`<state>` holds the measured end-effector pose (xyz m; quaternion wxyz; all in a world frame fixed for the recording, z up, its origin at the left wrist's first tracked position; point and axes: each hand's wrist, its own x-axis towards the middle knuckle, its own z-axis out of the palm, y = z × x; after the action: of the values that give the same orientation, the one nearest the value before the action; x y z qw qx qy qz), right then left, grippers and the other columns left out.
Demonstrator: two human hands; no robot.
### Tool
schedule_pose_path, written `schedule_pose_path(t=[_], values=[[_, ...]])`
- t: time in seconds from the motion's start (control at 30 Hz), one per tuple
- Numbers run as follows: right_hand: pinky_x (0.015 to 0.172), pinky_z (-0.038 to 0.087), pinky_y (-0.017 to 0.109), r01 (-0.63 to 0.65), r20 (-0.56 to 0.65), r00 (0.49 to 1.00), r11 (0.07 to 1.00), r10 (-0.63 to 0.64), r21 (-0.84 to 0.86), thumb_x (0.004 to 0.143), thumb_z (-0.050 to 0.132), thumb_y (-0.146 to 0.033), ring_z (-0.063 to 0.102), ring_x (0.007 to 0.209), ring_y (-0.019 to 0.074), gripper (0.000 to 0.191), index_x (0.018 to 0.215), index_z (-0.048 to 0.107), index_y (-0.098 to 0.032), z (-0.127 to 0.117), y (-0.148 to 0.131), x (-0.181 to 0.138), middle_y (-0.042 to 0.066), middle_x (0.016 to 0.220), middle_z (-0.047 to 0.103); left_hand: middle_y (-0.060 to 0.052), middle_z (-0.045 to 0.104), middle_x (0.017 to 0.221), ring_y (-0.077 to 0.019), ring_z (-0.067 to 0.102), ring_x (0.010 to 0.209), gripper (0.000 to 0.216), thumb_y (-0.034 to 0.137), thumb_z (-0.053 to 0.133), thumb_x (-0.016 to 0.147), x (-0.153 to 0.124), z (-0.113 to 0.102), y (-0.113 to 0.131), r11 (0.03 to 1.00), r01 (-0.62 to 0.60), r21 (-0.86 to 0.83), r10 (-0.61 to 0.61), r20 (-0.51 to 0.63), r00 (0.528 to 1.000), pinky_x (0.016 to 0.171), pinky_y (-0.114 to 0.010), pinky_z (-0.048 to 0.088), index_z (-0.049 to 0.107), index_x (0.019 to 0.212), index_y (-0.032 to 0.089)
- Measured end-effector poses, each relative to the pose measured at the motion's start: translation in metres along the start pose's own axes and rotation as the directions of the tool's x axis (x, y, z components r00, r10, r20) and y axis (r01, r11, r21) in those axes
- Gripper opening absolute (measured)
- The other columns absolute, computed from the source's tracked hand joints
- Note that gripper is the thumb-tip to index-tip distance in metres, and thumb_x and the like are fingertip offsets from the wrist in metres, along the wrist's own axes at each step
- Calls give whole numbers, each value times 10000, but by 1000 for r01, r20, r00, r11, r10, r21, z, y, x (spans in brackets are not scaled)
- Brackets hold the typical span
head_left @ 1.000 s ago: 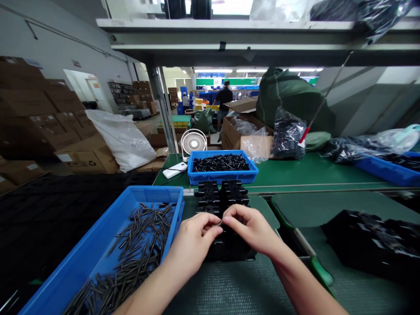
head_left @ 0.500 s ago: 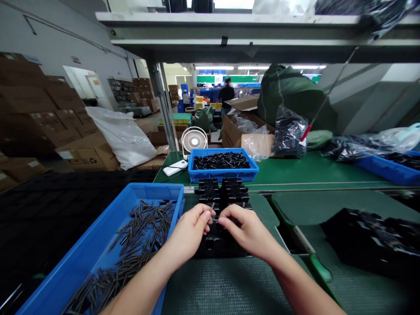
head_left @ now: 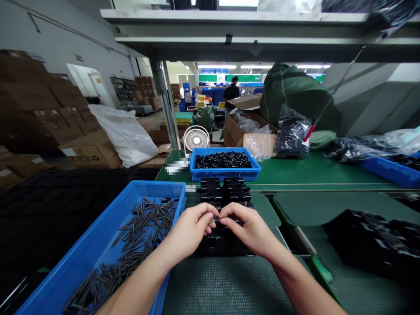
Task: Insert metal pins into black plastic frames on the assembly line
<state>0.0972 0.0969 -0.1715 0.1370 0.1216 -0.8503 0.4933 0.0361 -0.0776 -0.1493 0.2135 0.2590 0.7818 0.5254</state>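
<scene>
My left hand [head_left: 190, 229] and my right hand [head_left: 247, 227] meet fingertip to fingertip over a black plastic fixture block [head_left: 223, 194] on the green mat. Both pinch a small thin dark pin [head_left: 215, 218] between thumb and fingers; it is mostly hidden. A large blue tray [head_left: 98, 245] of several thin dark metal pins lies just left of my left hand. A smaller blue tray [head_left: 225, 173] of black parts sits beyond the fixture.
A pile of black parts [head_left: 374, 240] lies on the right. A small white fan [head_left: 196, 139], cardboard boxes [head_left: 243, 127], plastic bags of black parts [head_left: 290, 131] and another blue tray [head_left: 390, 170] stand further back. A person [head_left: 231, 92] stands far off. A steel shelf [head_left: 262, 30] runs overhead.
My hands have stayed together over the fixture, shifting slightly away from me; the pin between the fingers was more visible half a second ago and is now nearly covered.
</scene>
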Motion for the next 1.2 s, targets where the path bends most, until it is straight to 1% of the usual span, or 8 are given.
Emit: schedule_pose_path(t=[0.17,0.27,0.47,0.63,0.77,0.87,1.03,1.2], values=[[760,430,228,39,-17,999,999,-40,-21,888,545,-167,559,827,114,58,886,592,-201,0,3,0,-7,879,607,-34,652,812,-151,596,726,230,318,520,841,-1,-5,1,994,51,-96,-44,79,996,677,-280,490,640,959,159],[763,433,234,69,-6,998,997,-69,-28,894,532,-156,555,842,119,73,893,589,-203,0,2,-1,0,891,600,-37,667,824,-152,602,733,222,289,607,786,0,-6,-1,987,68,-149,-57,73,996,684,-278,495,646,959,156],[797,431,247,142,1,990,987,-143,-68,914,468,-107,543,892,123,154,921,586,-207,6,1,-2,15,935,583,-29,673,776,-138,621,713,146,228,571,807,5,-6,-4,973,63,-220,-80,-68,995,670,-255,501,643,908,151],[787,435,253,99,-14,995,992,-100,-80,931,443,-130,548,885,128,158,931,580,-207,5,2,-2,18,934,590,-44,705,834,-137,642,756,152,227,539,833,6,-6,-1,983,-6,-185,-26,-168,986,721,-254,509,644,916,154],[801,439,268,88,-5,996,991,-89,-102,934,447,-151,549,891,141,142,945,577,-206,2,0,-2,28,937,590,-37,696,848,-145,648,765,299,241,535,834,7,-10,-2,978,-58,-199,6,-254,967,724,-274,525,572,1120,164],[812,451,276,114,76,992,984,-104,-140,927,444,-138,540,905,151,144,955,566,-208,6,-4,-4,40,965,572,-45,698,887,-159,659,799,401,252,501,845,12,-16,-11,995,-78,-69,54,-300,952,766,-310,538,511,1238,173],[861,456,302,206,220,964,941,-149,-268,906,386,-45,494,967,173,255,1026,556,-193,18,-4,-10,66,1039,534,-56,711,900,-183,666,809,214,280,489,849,19,-25,-27,991,-30,127,67,-292,954,784,-329,528,635,977,190],[846,457,320,248,259,954,875,-148,-416,884,392,6,476,968,189,297,1052,552,-180,28,-4,-10,71,1049,525,-39,697,931,-212,641,857,168,272,495,837,18,-29,-24,970,-36,240,110,-303,946,781,-338,491,635,918,224]])
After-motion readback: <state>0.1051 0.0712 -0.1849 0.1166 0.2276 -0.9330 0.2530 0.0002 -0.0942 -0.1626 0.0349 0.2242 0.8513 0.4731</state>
